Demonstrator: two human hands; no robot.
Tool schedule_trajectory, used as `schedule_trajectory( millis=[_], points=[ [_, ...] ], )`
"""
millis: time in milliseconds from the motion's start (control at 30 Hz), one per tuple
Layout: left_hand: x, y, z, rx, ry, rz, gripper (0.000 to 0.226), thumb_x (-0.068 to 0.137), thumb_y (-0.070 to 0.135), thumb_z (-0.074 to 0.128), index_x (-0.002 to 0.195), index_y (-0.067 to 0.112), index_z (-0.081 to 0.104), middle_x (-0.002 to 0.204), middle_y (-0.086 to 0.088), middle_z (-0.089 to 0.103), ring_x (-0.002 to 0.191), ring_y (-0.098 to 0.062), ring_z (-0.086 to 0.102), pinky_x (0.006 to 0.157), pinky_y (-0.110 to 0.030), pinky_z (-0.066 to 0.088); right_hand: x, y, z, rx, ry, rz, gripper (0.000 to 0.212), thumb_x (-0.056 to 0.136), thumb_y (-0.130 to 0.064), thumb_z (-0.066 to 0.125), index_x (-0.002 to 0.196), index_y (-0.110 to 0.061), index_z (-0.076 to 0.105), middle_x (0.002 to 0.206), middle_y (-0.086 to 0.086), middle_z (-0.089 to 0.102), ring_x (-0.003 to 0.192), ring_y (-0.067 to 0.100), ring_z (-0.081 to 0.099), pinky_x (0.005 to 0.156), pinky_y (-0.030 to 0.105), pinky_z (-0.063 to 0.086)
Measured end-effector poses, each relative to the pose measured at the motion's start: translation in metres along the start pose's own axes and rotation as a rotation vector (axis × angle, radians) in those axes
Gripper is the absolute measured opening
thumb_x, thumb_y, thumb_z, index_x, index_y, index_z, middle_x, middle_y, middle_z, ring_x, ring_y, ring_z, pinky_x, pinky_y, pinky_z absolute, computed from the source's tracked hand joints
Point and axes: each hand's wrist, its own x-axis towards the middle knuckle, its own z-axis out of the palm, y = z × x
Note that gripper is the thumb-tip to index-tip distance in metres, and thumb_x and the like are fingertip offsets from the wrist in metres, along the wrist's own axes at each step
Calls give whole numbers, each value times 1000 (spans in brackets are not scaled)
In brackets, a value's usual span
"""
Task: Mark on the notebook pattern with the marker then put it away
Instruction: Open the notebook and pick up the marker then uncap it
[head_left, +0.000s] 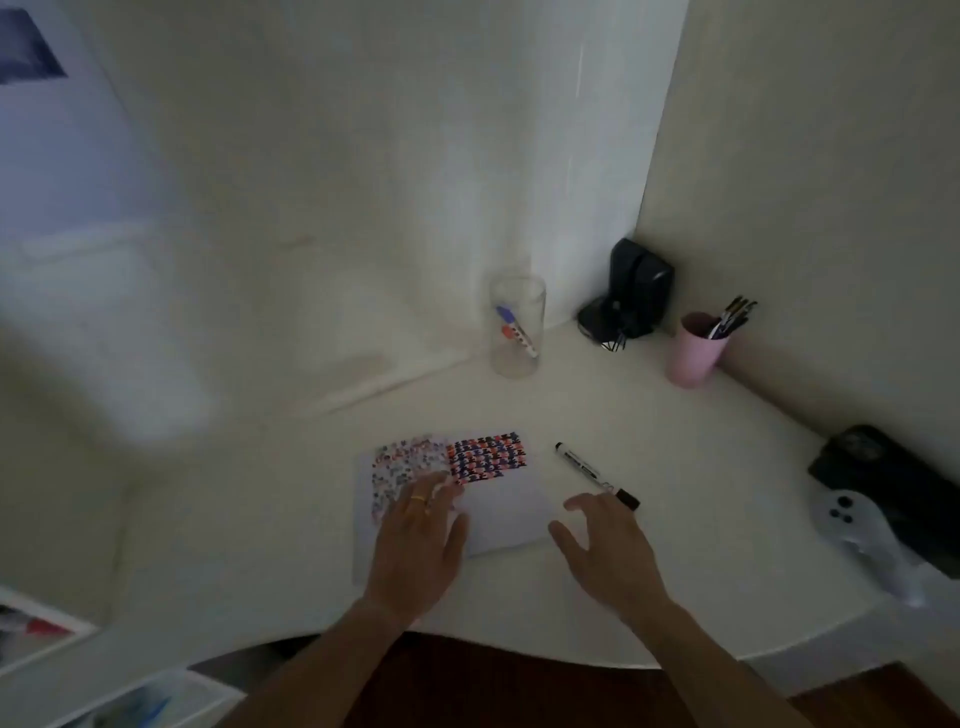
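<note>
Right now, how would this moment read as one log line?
left hand: flat on notebook | right hand: open, beside marker, not gripping | marker: lying on table, capped

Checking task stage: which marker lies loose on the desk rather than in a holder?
The black marker beside the right hand; the others stand in the clear glass.

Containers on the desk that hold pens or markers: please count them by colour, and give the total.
Clear glass, with markers inside: 1
Pink cup, with pens inside: 1
Total: 2
</note>
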Motion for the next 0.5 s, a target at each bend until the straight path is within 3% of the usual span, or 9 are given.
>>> schedule_trajectory(
  millis=[100,200,300,500],
  points=[
    [-9,0,24,17,40,50,28,95,30,56,118,17,63,131,-8,60,120,-29,55,95,-46,45,-1,18,28,-76,115,-89,33,93,-42,57,116,-20,66,117,4,62,111,26,56,91,37,51],
    [-20,-1,45,51,47,60,27,96,34,54,117,20,64,132,-8,60,120,-30,54,95,-47,42,-1,34,52,-200,212,-170,35,90,-42,46,101,-17,69,102,6,63,95,27,58,84,40,53],
    [-22,-4,54,126,73,64,29,95,39,51,115,22,63,125,-7,61,115,-29,53,92,-45,40,-2,41,63,-274,316,-226,38,88,-43,40,100,-18,66,102,5,62,93,26,55,84,37,49],
    [-25,-7,60,190,133,97,33,93,43,48,111,21,65,117,-5,65,109,-30,53,85,-45,43,-3,47,74,-309,395,-242,32,88,-38,49,97,-13,67,97,9,63,88,30,56,78,42,50]
  ],
)
